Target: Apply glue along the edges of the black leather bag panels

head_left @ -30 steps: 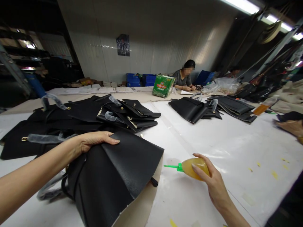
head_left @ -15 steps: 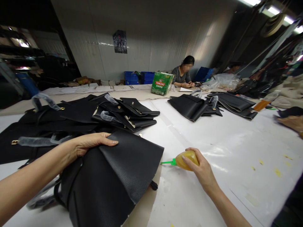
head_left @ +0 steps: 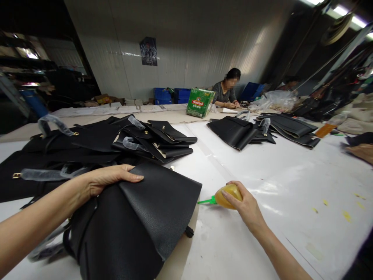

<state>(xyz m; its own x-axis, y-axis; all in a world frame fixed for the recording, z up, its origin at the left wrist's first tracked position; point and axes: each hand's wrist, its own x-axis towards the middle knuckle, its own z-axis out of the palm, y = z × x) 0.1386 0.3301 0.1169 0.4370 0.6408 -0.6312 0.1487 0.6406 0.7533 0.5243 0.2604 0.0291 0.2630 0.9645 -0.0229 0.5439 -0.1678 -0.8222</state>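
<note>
My left hand (head_left: 107,179) grips the top edge of a black leather bag (head_left: 136,221) that lies on the white table (head_left: 262,179) in front of me, thumb over its folded flap. My right hand (head_left: 244,206) is closed round a yellow glue bottle (head_left: 227,195) with a green nozzle (head_left: 206,201), whose tip points left toward the flap's right edge, a short gap away. The bag's pale lining shows under the flap.
A pile of black bags (head_left: 101,144) with plastic-wrapped handles lies behind my left hand. More black bags (head_left: 247,132) lie across the table. A person (head_left: 225,95) sits at the far end beside a green carton (head_left: 199,103). An orange bottle (head_left: 323,130) stands far right.
My right hand has carried the glue bottle left, toward the bag's flap. My left hand has kept its hold on the bag.
</note>
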